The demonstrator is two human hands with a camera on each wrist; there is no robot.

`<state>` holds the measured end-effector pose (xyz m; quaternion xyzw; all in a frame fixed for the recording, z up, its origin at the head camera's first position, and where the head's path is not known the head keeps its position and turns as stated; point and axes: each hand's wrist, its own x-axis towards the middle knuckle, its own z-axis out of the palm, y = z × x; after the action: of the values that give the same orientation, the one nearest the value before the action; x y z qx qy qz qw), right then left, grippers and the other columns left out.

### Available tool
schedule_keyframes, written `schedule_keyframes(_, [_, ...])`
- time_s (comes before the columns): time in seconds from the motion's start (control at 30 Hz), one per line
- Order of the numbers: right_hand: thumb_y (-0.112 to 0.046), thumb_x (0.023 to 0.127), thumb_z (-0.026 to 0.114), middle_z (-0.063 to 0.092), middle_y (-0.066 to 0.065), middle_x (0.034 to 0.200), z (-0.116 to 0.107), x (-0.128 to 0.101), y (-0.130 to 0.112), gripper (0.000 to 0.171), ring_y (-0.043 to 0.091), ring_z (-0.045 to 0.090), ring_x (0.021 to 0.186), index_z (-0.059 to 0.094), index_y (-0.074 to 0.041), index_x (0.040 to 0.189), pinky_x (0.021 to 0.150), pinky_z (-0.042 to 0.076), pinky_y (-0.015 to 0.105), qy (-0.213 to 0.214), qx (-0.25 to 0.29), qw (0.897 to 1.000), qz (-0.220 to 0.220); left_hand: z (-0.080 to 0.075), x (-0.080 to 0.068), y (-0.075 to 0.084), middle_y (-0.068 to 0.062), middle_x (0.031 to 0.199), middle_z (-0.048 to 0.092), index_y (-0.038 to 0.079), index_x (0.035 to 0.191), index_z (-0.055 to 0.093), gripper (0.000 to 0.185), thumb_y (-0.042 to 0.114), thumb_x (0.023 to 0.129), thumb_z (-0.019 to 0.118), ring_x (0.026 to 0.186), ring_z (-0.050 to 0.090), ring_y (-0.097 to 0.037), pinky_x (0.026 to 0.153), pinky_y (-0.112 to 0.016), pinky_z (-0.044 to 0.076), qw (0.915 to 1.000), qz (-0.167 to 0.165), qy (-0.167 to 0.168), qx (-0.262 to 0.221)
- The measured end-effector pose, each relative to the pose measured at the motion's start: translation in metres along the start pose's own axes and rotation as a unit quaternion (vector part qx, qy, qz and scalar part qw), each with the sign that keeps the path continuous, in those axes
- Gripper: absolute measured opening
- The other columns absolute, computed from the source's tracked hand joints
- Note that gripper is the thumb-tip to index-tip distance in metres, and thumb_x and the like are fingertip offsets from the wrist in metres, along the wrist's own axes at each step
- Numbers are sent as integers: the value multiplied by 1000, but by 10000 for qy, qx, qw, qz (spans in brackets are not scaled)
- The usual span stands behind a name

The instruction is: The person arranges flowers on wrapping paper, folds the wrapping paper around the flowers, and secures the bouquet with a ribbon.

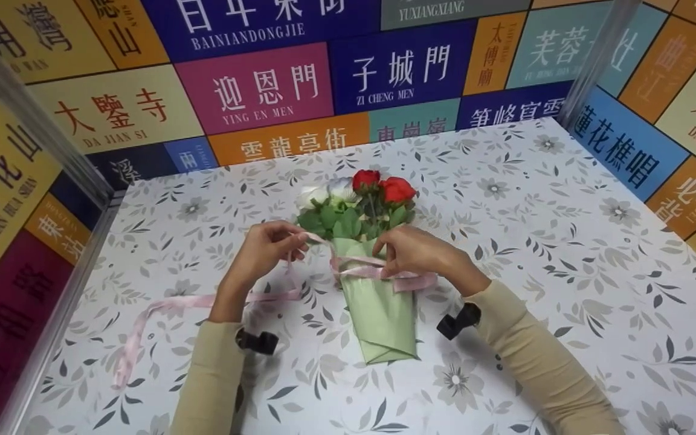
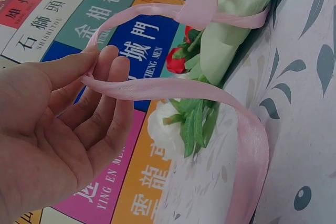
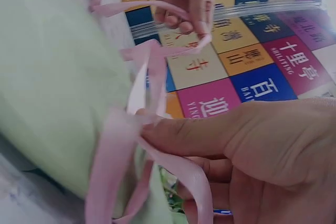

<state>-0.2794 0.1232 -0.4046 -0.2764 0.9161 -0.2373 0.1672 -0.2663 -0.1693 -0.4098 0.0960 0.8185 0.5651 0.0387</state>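
A bouquet of red and white roses (image 1: 383, 188) with green leaves lies on the table, wrapped in pale green paper (image 1: 381, 320). Around the wrapping runs a pink satin ribbon (image 1: 360, 270). My left hand (image 1: 266, 251), left of the flowers, pinches the ribbon between thumb and fingertips; in the left wrist view a length of ribbon (image 2: 173, 88) hangs down from this pinch. Over the wrapping's right side, my right hand (image 1: 414, 252) pinches another part of the ribbon (image 3: 113, 161) between thumb and finger. The right hand's other fingers are partly hidden.
The ribbon's long tail (image 1: 136, 338) trails across the table to the left. A white tabletop (image 1: 565, 290) with grey leaf print carries everything. Upright panels (image 1: 257, 90) with coloured lettered blocks stand behind and at both sides. Each wrist wears a black device (image 1: 460, 321).
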Motion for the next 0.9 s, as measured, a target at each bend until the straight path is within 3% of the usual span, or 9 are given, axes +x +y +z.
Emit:
schedule_keyframes(0.2, [-19,80,83,68,0,75,9,4,2,14,12,55,72,76,-11,88,65,42,26,404,-678,9964,-311,1,0,1,-4,80,75,-5,103,71,19,12,96,67,65,67,-9,62,-23,54,10000,-27,-33,-19])
schedule_keyframes(0.33, [-12,81,78,58,3,80,11,5,4,12,17,48,74,67,-10,79,67,37,29,768,-727,9929,-540,1,-1,1,-4,80,75,-5,102,71,18,11,96,67,65,67,-9,63,-24,54,10000,-9,-50,-70])
schedule_keyframes(0.43, [-3,82,73,50,4,84,11,6,5,15,18,44,77,60,-10,78,69,34,31,829,-634,9922,-675,2,-1,1,-4,80,75,-4,102,71,17,12,96,66,65,67,-10,64,-27,55,10000,-6,-79,-48])
schedule_keyframes(0.6, [0,82,68,58,6,87,10,6,5,12,21,51,80,67,-11,77,76,41,37,825,-625,9906,-899,1,0,-1,-2,79,74,-3,103,71,18,13,97,66,66,68,-12,66,-30,56,9999,-22,-130,-39])
schedule_keyframes(0.77, [-8,84,65,69,3,91,7,3,2,12,20,56,80,74,-13,79,81,46,40,704,-922,9906,-725,1,-1,0,-1,80,74,-5,107,70,22,15,98,64,69,69,-13,70,-33,57,9997,-113,-198,-57])
schedule_keyframes(0.9, [-20,92,66,71,5,97,2,1,4,16,20,60,85,79,-11,94,78,48,38,578,-513,9953,-588,1,-1,0,-2,81,75,-6,107,69,23,15,98,64,68,69,-13,70,-35,58,9998,-73,-175,2])
